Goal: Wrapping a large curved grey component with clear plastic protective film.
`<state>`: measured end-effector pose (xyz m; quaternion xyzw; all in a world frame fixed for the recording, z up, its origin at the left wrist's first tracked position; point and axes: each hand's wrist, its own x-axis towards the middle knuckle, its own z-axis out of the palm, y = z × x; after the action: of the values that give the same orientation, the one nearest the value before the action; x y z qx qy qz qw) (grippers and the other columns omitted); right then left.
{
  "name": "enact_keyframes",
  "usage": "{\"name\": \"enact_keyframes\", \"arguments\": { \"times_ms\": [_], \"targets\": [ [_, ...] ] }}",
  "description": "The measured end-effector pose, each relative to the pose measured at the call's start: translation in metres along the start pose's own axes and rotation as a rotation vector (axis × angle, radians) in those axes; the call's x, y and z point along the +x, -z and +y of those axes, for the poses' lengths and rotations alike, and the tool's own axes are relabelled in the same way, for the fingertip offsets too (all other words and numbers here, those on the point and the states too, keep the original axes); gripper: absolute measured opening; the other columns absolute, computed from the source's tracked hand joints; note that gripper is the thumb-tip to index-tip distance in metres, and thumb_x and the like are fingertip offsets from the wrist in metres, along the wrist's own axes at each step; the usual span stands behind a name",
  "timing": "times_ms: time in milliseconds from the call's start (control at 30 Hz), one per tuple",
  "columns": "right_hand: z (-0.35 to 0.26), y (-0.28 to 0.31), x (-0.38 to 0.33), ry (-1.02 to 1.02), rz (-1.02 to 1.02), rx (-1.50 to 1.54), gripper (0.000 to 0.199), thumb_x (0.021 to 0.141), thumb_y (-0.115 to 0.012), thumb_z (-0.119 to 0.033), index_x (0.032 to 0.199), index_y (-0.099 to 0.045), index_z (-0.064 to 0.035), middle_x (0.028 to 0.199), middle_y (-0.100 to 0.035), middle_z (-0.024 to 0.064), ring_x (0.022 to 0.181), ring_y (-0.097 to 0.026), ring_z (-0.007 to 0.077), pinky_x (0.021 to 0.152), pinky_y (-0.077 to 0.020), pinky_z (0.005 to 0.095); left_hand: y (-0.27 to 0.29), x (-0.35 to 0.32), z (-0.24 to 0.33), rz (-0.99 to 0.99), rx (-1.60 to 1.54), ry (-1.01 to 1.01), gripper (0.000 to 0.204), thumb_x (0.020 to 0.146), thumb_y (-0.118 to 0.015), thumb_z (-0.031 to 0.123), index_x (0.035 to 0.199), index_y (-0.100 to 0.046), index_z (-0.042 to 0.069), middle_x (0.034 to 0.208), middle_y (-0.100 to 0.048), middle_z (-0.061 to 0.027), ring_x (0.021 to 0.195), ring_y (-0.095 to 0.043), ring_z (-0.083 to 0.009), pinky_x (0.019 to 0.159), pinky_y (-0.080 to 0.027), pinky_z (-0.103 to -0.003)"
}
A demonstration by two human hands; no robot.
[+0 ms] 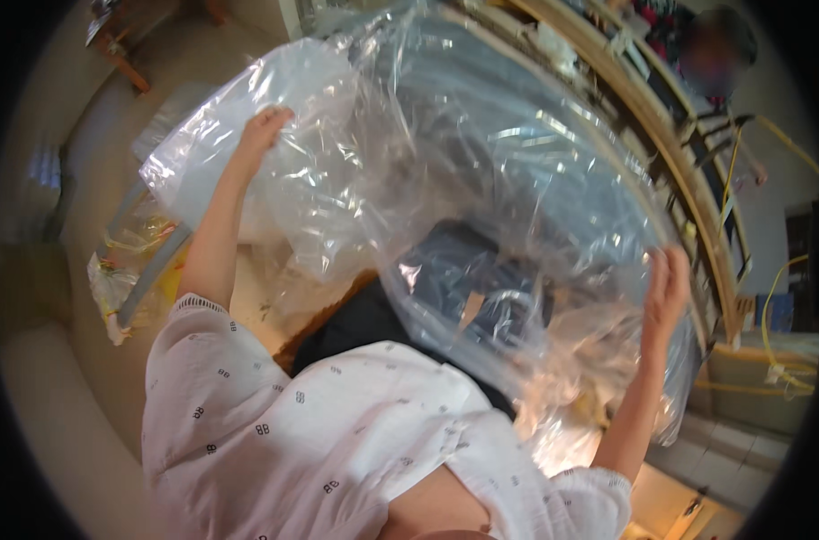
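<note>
A large sheet or bag of clear, crinkled plastic (535, 162) is spread wide in front of me, between my raised arms. My left hand (267, 128) is at its upper left part, fingers curled in on the film. On the far right, my right hand (666, 286) has its fingers bent over the plastic near its right edge. Through the film shows a dark, folded, cloth-like thing (454, 256), which lies close to my lap; glare and creases blur its outline. Black cloth (355, 326) covers my lap.
A long wooden rail (688, 180) curves along the right side, with another person (711, 54) beyond it. Yellow cords (769, 315) hang near a blue box (774, 310) at right. On the left stand a grey frame (148, 279) and a stuffed clear bag (112, 288).
</note>
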<state>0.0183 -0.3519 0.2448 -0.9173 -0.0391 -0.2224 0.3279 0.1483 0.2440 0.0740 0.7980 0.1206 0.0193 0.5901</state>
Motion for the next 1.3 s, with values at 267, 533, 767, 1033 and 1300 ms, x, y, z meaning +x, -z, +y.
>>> {"name": "enact_keyframes", "arguments": {
  "times_ms": [267,533,767,1033,1300],
  "targets": [
    [-0.073,-0.158,-0.086,0.395,-0.893,0.013,0.032,0.071,-0.067,-0.017,0.100,-0.058,-0.0078,0.083,-0.060,0.0094,0.063,-0.057,0.0265,0.055,-0.0456,0.0316,-0.020,-0.088,0.142,-0.183,-0.061,-0.272,0.031,0.089,-0.048,0.020,0.116,-0.055,0.007,0.064,-0.048,0.0036,0.051,-0.044,-0.0055,0.051,-0.035,-0.020],
    [0.111,0.227,0.019,-0.323,0.430,0.045,0.023,0.087,-0.050,-0.018,0.102,-0.058,-0.0029,0.085,-0.055,0.0007,0.075,-0.049,0.0115,0.069,-0.0408,0.0260,-0.142,-0.171,0.198,-1.210,-0.145,-0.720,0.040,0.072,-0.047,-0.004,0.109,-0.060,0.005,0.098,-0.063,-0.0062,0.092,-0.056,-0.0186,0.086,-0.040,-0.033],
    [0.016,0.221,-0.048,-0.258,0.576,-0.077,0.030,0.085,-0.053,-0.024,0.108,-0.057,-0.0049,0.100,-0.058,0.0037,0.081,-0.051,0.0123,0.077,-0.0421,0.0259,-0.286,-0.269,0.216,-1.520,-0.091,-0.959,0.044,0.074,-0.049,-0.006,0.113,-0.057,0.013,0.097,-0.062,-0.0066,0.086,-0.055,-0.0239,0.085,-0.038,-0.033],
    [-0.046,0.054,-0.052,-0.301,-0.255,0.790,0.024,0.083,-0.058,-0.014,0.104,-0.055,-0.0035,0.084,-0.052,-0.0030,0.077,-0.048,0.0054,0.065,-0.0406,0.0197,-0.327,-0.307,0.203,-1.518,0.261,-1.053,0.035,0.080,-0.049,0.006,0.114,-0.055,0.015,0.107,-0.058,-0.0083,0.088,-0.058,-0.0256,0.074,-0.046,-0.035],
    [-0.056,0.057,-0.083,-0.041,-0.124,0.526,0.013,0.080,-0.053,0.001,0.092,-0.056,-0.0024,0.072,-0.055,0.0025,0.060,-0.045,0.0057,0.057,-0.0386,0.0189,-0.302,-0.222,0.330,-0.293,0.248,-1.586,0.031,0.070,-0.069,0.030,0.086,-0.061,0.004,0.088,-0.058,-0.0061,0.088,-0.053,-0.0215,0.081,-0.036,-0.031]
  ]
}}
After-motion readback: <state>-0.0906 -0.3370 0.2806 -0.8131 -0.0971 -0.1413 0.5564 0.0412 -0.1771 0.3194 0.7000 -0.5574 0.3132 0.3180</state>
